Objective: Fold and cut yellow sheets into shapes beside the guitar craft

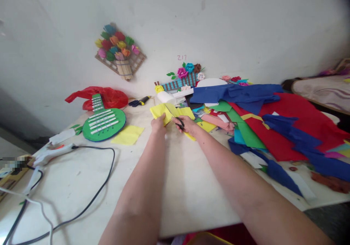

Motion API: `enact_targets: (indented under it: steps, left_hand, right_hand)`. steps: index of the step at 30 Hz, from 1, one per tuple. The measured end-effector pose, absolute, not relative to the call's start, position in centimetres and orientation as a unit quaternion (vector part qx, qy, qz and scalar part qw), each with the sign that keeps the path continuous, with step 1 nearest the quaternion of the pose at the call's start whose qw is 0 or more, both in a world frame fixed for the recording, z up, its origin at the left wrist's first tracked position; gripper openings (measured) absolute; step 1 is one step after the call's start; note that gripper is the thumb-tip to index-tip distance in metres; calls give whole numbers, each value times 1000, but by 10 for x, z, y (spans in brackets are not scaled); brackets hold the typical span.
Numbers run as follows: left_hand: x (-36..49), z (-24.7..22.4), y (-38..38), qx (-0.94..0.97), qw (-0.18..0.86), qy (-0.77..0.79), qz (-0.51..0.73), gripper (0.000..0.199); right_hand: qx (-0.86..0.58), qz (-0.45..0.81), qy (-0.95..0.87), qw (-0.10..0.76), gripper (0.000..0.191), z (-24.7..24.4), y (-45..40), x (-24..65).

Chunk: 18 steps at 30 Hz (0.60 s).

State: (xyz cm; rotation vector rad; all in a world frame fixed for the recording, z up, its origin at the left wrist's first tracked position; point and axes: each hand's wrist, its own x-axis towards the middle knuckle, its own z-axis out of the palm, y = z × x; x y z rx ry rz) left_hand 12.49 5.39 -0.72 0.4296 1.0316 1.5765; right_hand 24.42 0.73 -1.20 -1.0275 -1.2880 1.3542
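My left hand [159, 124] is closed on a folded sheet of yellow paper [157, 111], held a little above the table. My right hand [187, 124] grips black-handled scissors [179, 122], whose blades reach into the yellow paper. A flap of the paper extends to the right behind the scissors. More yellow paper [207, 126] lies just right of my right hand. On the table to the left rests a separate yellow sheet [128, 135], beside a green guitar-shaped craft [104, 124] with white strips across it.
A glue gun [54, 154] with a looping black cable [113, 157] lies at the left. Red plastic [115, 98] and pliers [140, 101] sit at the back. Blue sheets [232, 93], red sheets [295, 124] and green paper [250, 133] pile up on the right. Paper flowers [120, 44] hang on the wall.
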Motion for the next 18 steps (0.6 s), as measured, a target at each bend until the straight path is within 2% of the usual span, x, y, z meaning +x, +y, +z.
enact_targets:
  steps: [9,18]
  left_hand:
    - [124,-2,50,188,605,414,653,15]
    - [124,-5,53,182,601,417,657,19]
  right_hand:
    - [-430,555,-529,476,42,-5,4,246]
    - [-429,572,-506,483,39,-3,2,247]
